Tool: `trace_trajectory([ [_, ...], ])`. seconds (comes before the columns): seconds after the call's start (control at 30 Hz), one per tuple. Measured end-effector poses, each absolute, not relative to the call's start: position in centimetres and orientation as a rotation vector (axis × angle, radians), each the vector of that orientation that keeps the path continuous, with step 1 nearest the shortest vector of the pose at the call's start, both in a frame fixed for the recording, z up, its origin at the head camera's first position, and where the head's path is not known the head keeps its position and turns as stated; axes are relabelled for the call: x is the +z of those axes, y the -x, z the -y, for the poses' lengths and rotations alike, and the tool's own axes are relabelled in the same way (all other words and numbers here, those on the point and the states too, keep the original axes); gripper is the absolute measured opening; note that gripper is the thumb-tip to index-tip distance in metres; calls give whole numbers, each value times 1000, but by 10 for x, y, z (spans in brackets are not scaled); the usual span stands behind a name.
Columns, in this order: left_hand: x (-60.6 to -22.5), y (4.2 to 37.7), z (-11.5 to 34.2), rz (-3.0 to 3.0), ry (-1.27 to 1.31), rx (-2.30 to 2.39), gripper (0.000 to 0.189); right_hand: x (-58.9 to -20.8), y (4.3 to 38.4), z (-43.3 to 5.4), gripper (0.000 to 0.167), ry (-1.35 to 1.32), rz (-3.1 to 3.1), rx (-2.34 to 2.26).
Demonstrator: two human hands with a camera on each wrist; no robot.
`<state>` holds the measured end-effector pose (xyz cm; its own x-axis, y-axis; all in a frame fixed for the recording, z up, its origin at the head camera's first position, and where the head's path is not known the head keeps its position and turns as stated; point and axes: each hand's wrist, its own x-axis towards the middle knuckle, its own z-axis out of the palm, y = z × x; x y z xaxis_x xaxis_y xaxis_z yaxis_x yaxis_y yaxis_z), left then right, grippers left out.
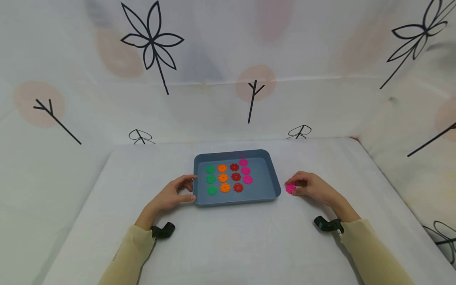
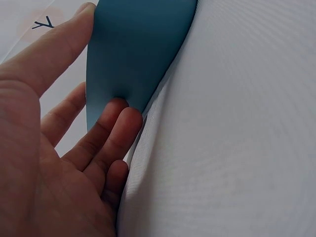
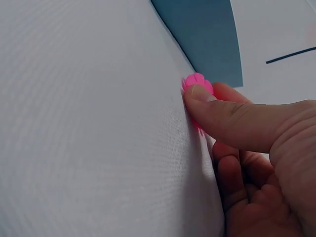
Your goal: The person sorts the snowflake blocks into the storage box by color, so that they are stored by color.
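Observation:
A blue-grey tray [image 1: 261, 190] carries notched plastic discs in columns: three green discs [image 1: 211, 179], three orange discs [image 1: 223, 178], three red discs [image 1: 236, 177] and three pink discs [image 1: 246, 171]. To its right, my right hand [image 1: 313, 189] pinches another pink disc [image 1: 291, 189] between thumb and fingers, close over the white tablecloth. Seen from the right wrist, the thumb covers part of this pink disc [image 3: 197, 81]. My left hand [image 1: 175, 194] touches the left wall of the tray, its thumb and fingers spread along the side. In the left wrist view, fingertips rest against the tray wall [image 2: 133, 44].
A white cloth [image 1: 235, 241] covers the table around the tray. Behind it and at both sides hang white sheets [image 1: 213, 114] printed with plant drawings. Dark wrist cameras [image 1: 164, 230] sit below both hands, near the yellow sleeves.

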<state>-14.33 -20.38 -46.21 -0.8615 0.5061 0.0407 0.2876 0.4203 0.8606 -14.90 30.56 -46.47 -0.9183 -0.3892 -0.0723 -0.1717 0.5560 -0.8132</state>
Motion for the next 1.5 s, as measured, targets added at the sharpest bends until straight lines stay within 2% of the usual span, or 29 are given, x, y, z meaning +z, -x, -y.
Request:
trace_trajectory([
  [0.23,-462,143,203,-2442,-715,1425,65,-465,149,-305,22,410,-2533,-1326],
  [0.6,-464,145,205,-2432,-716,1442,65,-460,148,-304,17,456,-2555,-1313],
  [0.87,-462,145,205,-2422,-716,1441,65,-452,153,-308,19,538,-2573,-1241],
  [1.5,-460,143,202,-2438,-691,1427,68,-421,169,-304,26,429,-2433,-1299],
])
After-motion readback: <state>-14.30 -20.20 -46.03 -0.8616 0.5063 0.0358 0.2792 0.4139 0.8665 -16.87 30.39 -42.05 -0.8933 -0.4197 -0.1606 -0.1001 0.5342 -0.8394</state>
